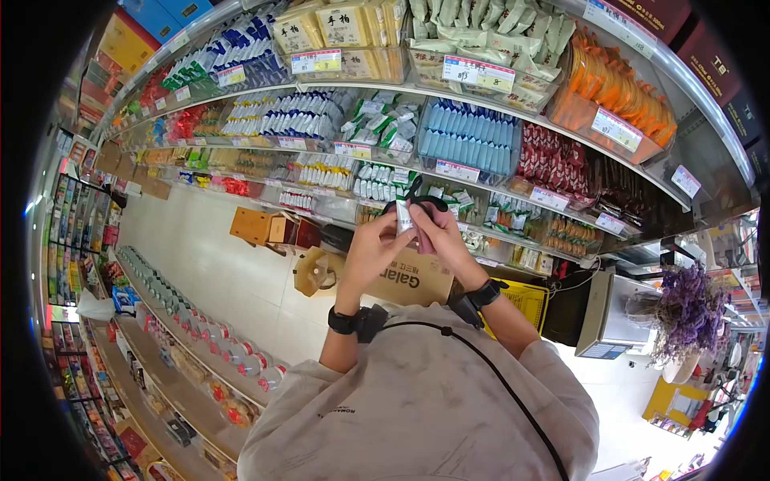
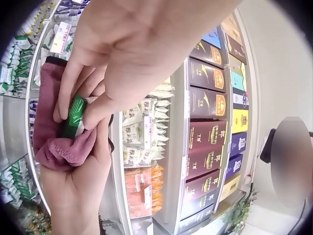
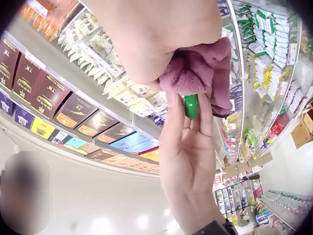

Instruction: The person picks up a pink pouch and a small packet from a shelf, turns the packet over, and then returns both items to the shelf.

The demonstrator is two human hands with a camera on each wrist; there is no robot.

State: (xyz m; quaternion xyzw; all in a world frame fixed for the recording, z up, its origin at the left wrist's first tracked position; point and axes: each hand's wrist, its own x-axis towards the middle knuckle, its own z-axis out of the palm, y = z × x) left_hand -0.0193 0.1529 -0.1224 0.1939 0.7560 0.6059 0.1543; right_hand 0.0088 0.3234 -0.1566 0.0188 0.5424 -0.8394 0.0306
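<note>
Both hands meet in front of the shelves, around a small green-and-white packet (image 1: 403,213). My left hand (image 1: 369,252) pinches the packet between thumb and fingers; its green end (image 2: 76,116) shows in the left wrist view. A purple plush cloth (image 2: 49,98) with a dark edge lies in my right hand (image 1: 451,247), whose fingers grip it against the packet. In the right wrist view the cloth (image 3: 222,73) bunches over the packet's green tip (image 3: 191,106). Part of the packet is hidden by cloth and fingers.
Shelves (image 1: 401,86) of small wrapped packets in clear bins, with price tags, curve across the front. A cardboard box (image 1: 425,276) and a yellow basket (image 1: 521,305) stand below them. A lower shelf row with bottles (image 1: 212,333) runs along the left.
</note>
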